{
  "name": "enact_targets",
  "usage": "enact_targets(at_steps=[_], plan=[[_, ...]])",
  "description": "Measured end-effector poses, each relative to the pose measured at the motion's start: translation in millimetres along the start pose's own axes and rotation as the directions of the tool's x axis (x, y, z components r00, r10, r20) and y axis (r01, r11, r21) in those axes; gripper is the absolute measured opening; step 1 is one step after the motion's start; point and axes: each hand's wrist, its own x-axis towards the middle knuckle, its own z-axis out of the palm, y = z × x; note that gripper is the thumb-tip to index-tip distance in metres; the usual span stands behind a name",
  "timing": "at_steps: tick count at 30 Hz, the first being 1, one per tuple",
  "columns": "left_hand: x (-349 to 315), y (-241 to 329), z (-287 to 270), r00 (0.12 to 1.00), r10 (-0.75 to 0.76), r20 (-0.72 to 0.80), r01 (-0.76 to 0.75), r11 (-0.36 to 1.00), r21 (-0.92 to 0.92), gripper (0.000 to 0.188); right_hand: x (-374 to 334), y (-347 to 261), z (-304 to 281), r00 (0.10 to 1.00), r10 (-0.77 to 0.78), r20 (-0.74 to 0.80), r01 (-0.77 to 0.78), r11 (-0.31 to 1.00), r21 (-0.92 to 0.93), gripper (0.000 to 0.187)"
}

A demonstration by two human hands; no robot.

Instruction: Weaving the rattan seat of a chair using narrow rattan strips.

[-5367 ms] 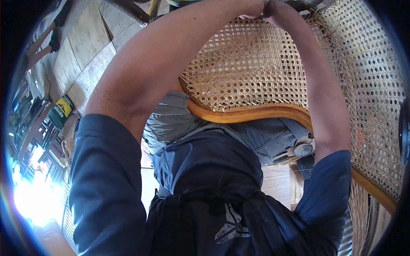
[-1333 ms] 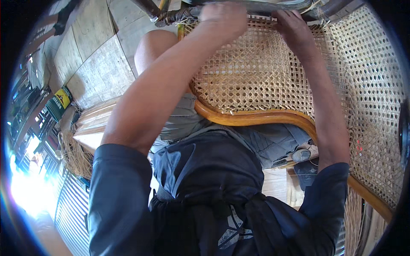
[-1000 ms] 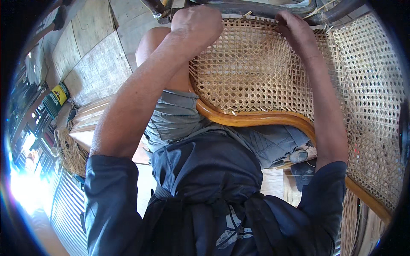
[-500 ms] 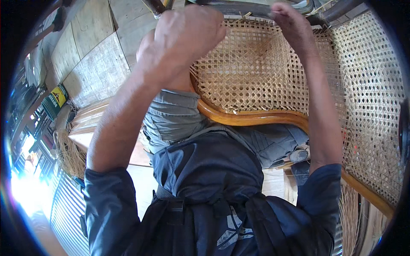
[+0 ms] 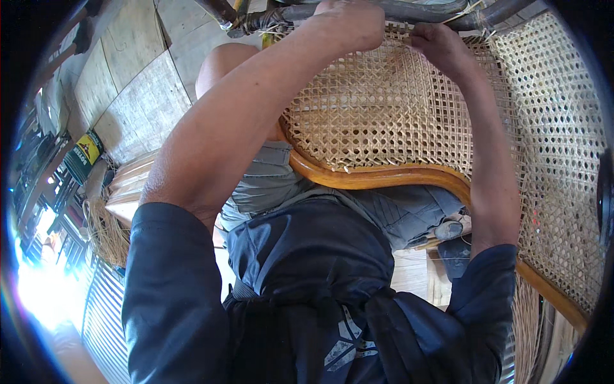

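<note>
Across my lap lies a woven cane panel (image 5: 377,121) set in a curved, varnished wooden frame (image 5: 384,178). My left hand (image 5: 357,27) is closed at the panel's far edge, beside a dark rounded rail (image 5: 425,13). What its fingers hold, if anything, is hidden. A little to the right, my right hand (image 5: 441,48) pinches at the same edge, fingertips pressed together near the weave. Anything in that pinch is too small to name. A second cane panel (image 5: 559,121) joins at the right, angled away from the first.
Light wooden boards (image 5: 131,77) cover the floor at the left. A dark green can with a yellow label (image 5: 83,157) stands beyond my left arm, near a bundle of loose cane strands (image 5: 105,233). More long strands (image 5: 526,326) hang at the lower right.
My left hand has swung right and away from me, reaching the panel's far edge near the right hand. My right hand has lowered slightly toward the weave. The panel has barely shifted.
</note>
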Motion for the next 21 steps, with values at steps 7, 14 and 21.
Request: enact_targets(at_steps=[7,14,21], plan=[[9.6,14.3,-9.9,0.993,-0.012,0.120,0.012,1.000,0.006,0.028,2.8,12.5,2.5,1.000,0.011,0.009,-0.012,0.994,0.110,0.020],[1.6,40.6,4.9,0.995,-0.093,-0.026,0.096,0.977,0.192,0.028,5.3,8.3,-0.6,0.994,0.102,0.048,-0.104,0.994,0.042,0.020],[4.1,10.4,-3.0,0.987,0.140,0.078,-0.143,0.989,0.031,0.025,16.1,19.5,8.1,0.999,-0.022,0.042,0.020,0.999,0.047,0.019]])
